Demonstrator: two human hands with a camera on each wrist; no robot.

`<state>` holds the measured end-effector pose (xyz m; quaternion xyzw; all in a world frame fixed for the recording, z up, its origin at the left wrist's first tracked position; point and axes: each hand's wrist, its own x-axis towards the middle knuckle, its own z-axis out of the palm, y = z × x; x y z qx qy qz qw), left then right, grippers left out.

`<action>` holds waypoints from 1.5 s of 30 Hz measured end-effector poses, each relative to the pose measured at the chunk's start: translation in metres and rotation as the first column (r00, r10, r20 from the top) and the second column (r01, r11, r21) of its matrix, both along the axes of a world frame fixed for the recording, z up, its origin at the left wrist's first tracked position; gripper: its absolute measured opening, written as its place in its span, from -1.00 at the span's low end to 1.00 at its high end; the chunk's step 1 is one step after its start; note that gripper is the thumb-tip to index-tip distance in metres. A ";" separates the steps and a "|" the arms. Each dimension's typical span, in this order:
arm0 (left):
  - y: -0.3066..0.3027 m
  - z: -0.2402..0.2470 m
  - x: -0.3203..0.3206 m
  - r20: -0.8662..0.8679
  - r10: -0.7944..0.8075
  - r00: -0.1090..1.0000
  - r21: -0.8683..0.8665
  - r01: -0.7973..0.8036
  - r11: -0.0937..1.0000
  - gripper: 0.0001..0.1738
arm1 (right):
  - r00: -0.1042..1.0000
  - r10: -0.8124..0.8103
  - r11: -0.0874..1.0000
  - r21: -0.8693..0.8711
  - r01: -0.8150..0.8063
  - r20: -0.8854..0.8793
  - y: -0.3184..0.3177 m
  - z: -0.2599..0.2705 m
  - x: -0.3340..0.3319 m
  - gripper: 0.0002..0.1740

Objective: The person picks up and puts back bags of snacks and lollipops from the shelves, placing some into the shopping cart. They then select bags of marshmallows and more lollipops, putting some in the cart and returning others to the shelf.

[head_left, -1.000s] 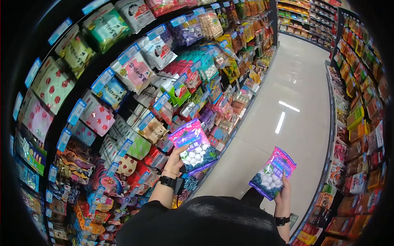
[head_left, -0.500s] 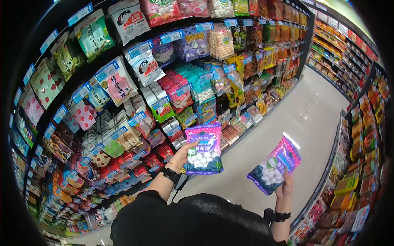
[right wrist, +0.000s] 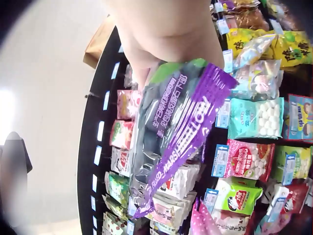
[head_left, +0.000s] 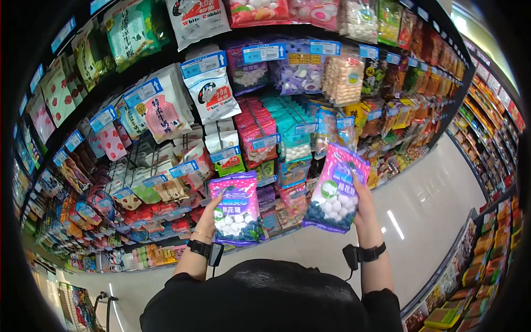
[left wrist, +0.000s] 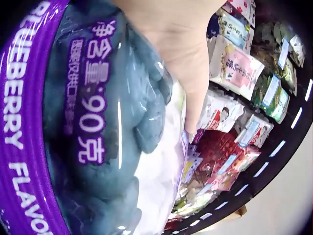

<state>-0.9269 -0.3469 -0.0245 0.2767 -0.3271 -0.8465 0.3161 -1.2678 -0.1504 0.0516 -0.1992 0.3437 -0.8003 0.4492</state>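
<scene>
My left hand (head_left: pixel 207 218) grips a bag of marshmallows (head_left: pixel 237 221) by its left side, thumb across the front. The bag is pink and purple, with white marshmallows and blueberries pictured low on it. In the left wrist view its purple bottom edge (left wrist: pixel 22 127) reads "blueberry flavor". My right hand (head_left: pixel 365 210) holds a matching bag (head_left: pixel 332 207) by its right side, slightly higher and tilted to the right. Both bags face me, side by side with a gap between them. In the right wrist view the right bag's lower end (right wrist: pixel 171 117) shows; the fingers behind the bags are hidden.
A tall shelf of hanging candy bags runs along the front and left, with White Rabbit packs (head_left: pixel 211 94), pink bags (head_left: pixel 258 130) and teal bags (head_left: pixel 296 127) on hooks above blue price tags (head_left: pixel 264 52). The pale aisle floor (head_left: pixel 420 205) lies right; another packed shelf (head_left: pixel 475 276) borders it.
The head view has turned to face the left shelf more squarely. The right bag has risen and swung from over the aisle to before the shelf. Both hands keep their bags.
</scene>
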 end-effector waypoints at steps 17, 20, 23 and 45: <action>0.061 0.027 -0.026 0.059 0.737 0.673 -0.095 -0.731 0.676 -0.51 | 0.808 0.118 0.915 -0.252 -0.314 -0.577 -0.259 0.073 -0.060 -0.62; 0.092 0.046 -0.055 0.068 0.784 0.617 -0.125 -0.775 0.620 -0.47 | 0.776 0.144 0.872 -0.293 -0.393 -0.614 -0.285 0.075 -0.057 -0.59; 0.115 0.059 -0.098 0.070 0.821 0.567 -0.116 -0.813 0.571 -0.45 | 0.698 0.113 0.851 -0.294 -0.435 -0.707 -0.293 0.084 -0.063 -0.55; 0.205 0.054 -0.189 0.233 0.954 0.191 -0.175 -0.956 0.234 -0.48 | 0.711 0.021 0.753 -0.456 -0.474 -0.703 -0.342 0.115 -0.054 -0.51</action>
